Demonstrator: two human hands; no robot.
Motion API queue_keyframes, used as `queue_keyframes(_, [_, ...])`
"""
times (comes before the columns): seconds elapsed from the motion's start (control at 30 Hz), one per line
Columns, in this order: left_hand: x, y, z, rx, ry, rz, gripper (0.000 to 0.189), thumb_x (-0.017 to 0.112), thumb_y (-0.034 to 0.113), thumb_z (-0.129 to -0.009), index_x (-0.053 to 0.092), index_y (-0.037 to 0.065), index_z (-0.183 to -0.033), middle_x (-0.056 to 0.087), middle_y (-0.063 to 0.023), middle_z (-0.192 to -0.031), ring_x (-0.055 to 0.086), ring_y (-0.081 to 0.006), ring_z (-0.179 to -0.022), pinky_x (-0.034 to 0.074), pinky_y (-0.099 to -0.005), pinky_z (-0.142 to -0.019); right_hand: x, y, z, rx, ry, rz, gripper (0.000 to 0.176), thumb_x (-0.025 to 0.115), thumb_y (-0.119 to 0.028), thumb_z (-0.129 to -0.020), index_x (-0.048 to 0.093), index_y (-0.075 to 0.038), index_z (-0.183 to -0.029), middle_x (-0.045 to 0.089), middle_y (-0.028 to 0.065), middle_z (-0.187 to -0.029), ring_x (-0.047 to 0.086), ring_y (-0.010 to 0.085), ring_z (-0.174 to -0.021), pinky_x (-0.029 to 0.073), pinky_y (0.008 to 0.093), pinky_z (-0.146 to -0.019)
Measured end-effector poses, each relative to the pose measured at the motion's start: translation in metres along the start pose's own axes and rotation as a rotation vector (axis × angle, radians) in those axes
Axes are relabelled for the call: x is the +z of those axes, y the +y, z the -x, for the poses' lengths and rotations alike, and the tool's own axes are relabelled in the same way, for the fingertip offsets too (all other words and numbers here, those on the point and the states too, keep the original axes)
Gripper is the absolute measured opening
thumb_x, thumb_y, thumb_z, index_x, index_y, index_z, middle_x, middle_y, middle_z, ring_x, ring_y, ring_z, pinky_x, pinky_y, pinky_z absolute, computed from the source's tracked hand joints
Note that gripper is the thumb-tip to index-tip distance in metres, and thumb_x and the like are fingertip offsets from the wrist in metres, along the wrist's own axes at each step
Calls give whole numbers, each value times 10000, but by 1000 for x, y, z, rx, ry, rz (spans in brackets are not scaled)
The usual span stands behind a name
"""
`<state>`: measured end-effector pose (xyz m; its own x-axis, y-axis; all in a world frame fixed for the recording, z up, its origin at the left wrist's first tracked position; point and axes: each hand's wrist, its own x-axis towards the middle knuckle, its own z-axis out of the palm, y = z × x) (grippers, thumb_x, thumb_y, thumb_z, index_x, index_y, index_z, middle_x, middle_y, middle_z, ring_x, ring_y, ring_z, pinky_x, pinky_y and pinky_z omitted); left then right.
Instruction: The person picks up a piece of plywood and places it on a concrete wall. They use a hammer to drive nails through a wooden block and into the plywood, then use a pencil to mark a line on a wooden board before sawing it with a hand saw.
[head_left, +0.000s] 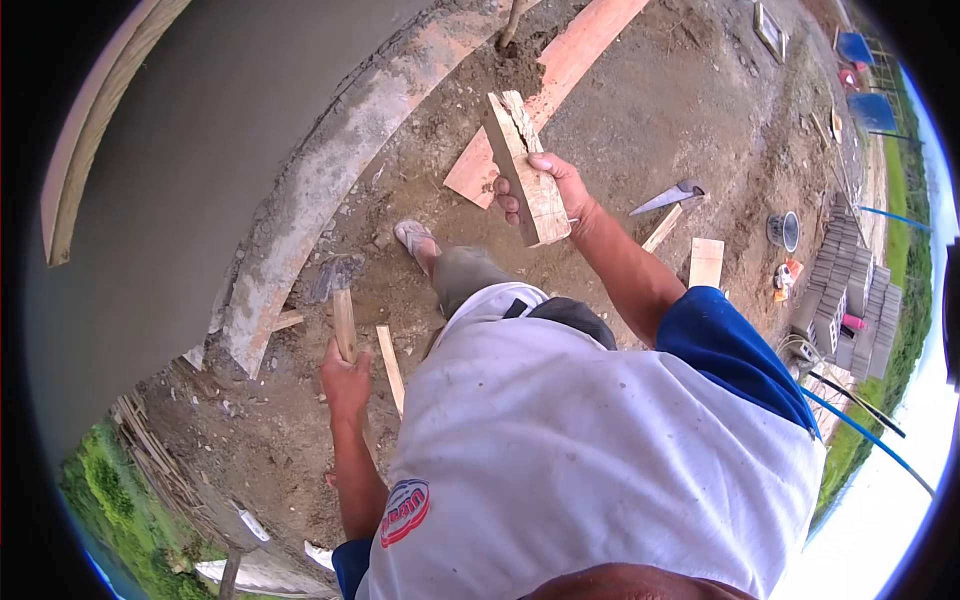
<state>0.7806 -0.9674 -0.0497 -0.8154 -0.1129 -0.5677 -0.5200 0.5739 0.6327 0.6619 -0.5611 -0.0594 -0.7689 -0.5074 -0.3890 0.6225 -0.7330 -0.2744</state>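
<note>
My left hand [347, 378] is closed around the wooden handle of a hammer [344, 318], whose grey metal head points away from me and looks blurred. In front of my body, my right hand [548, 190] grips a short wooden block [535, 200] with a dark crack running along its far end. My thumb lies on top of the block and the fingers curl round its left side. A thin nail-like bit shows by the block's near right corner, too small to be sure of. Below the block lies a long reddish board [575, 75] on the dirt.
A grey concrete wall [220, 150] with a rough ledge [300, 210] stands on the left. To the right lie a handsaw [668, 196], wood offcuts [706, 262], a bucket [783, 231] and stacked grey blocks [840, 285]. A narrow wood strip [391, 368] lies near my left hand.
</note>
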Motion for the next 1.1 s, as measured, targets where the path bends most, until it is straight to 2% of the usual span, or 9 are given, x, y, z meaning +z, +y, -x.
queue_keyframes(0.1, [48, -23, 29, 92, 38, 66, 269, 694, 132, -791, 584, -17, -987, 631, -111, -772, 602, -197, -685, 498, -363, -669, -7, 10, 63, -159, 238, 386, 463, 654, -306, -870, 497, -61, -1230, 625, 146, -981, 666, 275, -813, 565, 431, -684])
queue_keyframes(0.23, [91, -77, 72, -177, -142, 93, 324, 708, 162, -783, 598, -23, -1026, 660, -168, -814, 663, -240, -721, 518, -381, -666, -63, 14, 126, -331, 340, 646, 490, 617, -154, -891, 418, -68, -1330, 607, 105, -1074, 656, 233, -902, 576, 427, -757])
queue_keyframes(0.33, [120, -132, 119, -318, -129, 42, 333, 723, 183, -779, 593, -26, -1003, 666, -167, -812, 670, -261, -705, 517, -394, -651, -99, 28, 159, -306, 575, 684, 517, 607, -141, -866, 422, -64, -1343, 581, 75, -1125, 618, 196, -956, 552, 371, -819])
queue_keyframes(0.37, [136, -178, 137, -231, -90, -7, 358, 745, 206, -780, 597, -33, -1001, 666, -169, -801, 667, -275, -652, 514, -395, -591, -116, 34, 166, -277, 591, 709, 524, 611, -147, -862, 425, -62, -1344, 583, 76, -1123, 620, 196, -946, 553, 372, -812])
queue_keyframes(0.57, [192, -263, 268, -708, -32, 69, 393, 802, 187, -762, 594, -62, -984, 650, -185, -761, 634, -266, -536, 482, -375, -462, -176, 45, 184, -41, 558, 827, 545, 657, -108, -819, 465, -12, -1320, 614, 94, -1140, 609, 209, -1005, 514, 354, -869])
queue_keyframes(0.7, [236, -249, 339, -921, -3, 233, 315, 770, 112, -790, 566, -43, -973, 603, -126, -696, 576, -213, -488, 453, -364, -422, -197, 25, 219, -11, 502, 1183, 564, 689, -119, -774, 487, -5, -1287, 625, 88, -1119, 619, 207, -943, 520, 354, -828])
queue_keyframes(0.87, [295, -206, 371, -849, 75, 214, 220, 725, 89, -831, 531, 1, -888, 549, -65, -614, 497, -162, -434, 403, -344, -382, -257, -5, 278, 57, 650, 885, 467, 703, -194, -805, 566, -34, -1221, 657, 72, -1012, 637, 217, -869, 539, 366, -779])
queue_keyframes(1.0, [307, -193, 365, -835, -99, 274, 273, 747, 153, -806, 595, -61, -882, 618, -137, -651, 594, -210, -494, 471, -362, -445, -285, -16, 317, 93, 693, 438, 444, 670, -249, -858, 573, -39, -1237, 683, 99, -1072, 673, 282, -939, 555, 419, -851])
queue_keyframes(1.1, [290, -169, 336, -623, -156, 3, 353, 769, 219, -765, 628, -60, -930, 669, -198, -760, 671, -289, -649, 525, -401, -599, -338, -25, 371, 81, 794, 526, 418, 661, -258, -855, 586, -55, -1213, 682, 93, -1072, 672, 271, -929, 553, 404, -810])
